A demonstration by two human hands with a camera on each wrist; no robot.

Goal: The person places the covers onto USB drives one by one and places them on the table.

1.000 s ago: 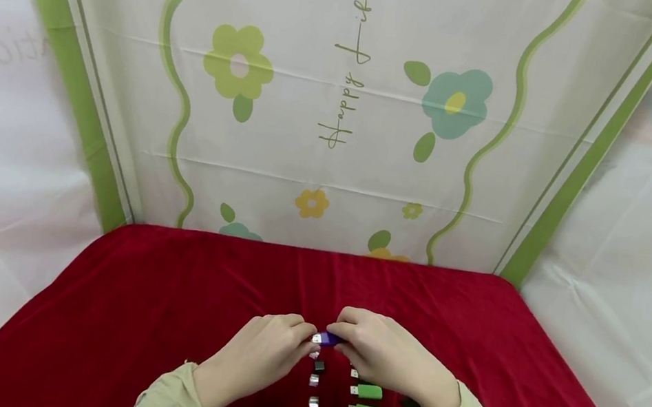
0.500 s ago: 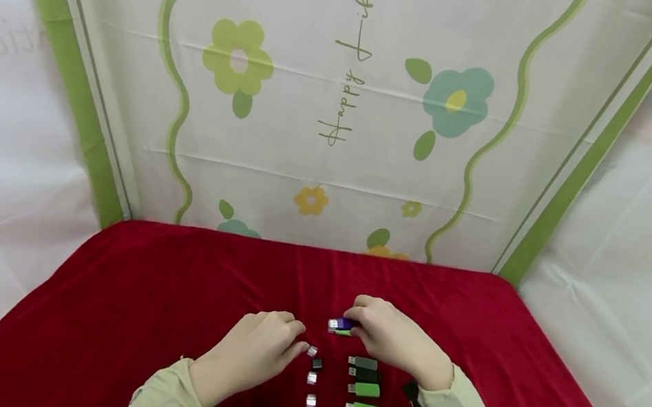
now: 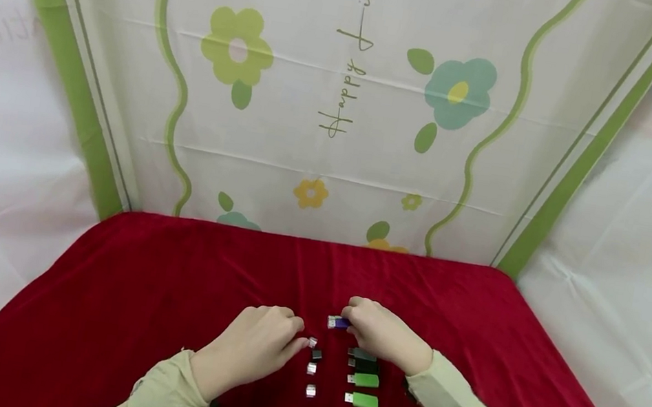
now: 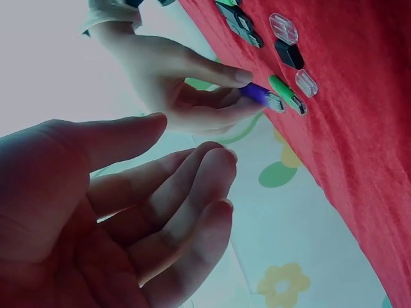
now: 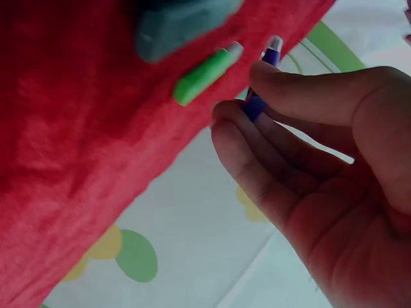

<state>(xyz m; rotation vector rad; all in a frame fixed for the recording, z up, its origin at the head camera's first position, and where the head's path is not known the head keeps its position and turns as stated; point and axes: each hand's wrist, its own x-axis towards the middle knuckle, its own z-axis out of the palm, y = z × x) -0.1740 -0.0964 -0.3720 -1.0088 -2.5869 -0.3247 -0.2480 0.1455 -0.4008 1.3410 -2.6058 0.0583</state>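
Note:
My right hand [image 3: 385, 333] pinches a purple USB stick [image 5: 255, 106] between thumb and fingers, its silvery, see-through end [image 4: 275, 101] pointing left in the head view. Just under it, a green USB stick [image 5: 204, 77] lies on the red cloth, mostly covered by the purple one in the head view. My left hand [image 3: 256, 343] hovers with loosely bent fingers and nothing in them. Its thumb [image 4: 128, 135] is apart from the forefinger. In the head view the thumb tip overlaps the edge of a small clear cap [image 3: 312, 343].
Below that cap come a black cap [image 3: 316, 354] and two clear caps [image 3: 312, 368] in a column. To the right lie a grey USB stick [image 3: 363, 354], a black one [image 3: 364, 366] and two green ones [image 3: 366, 380]. A printed curtain [image 3: 341, 94] stands behind the red table [image 3: 167, 265].
A second ago both hands were on the purple USB stick. The left hand has let go of it, and the right hand has carried it slightly right and away, over the far green stick.

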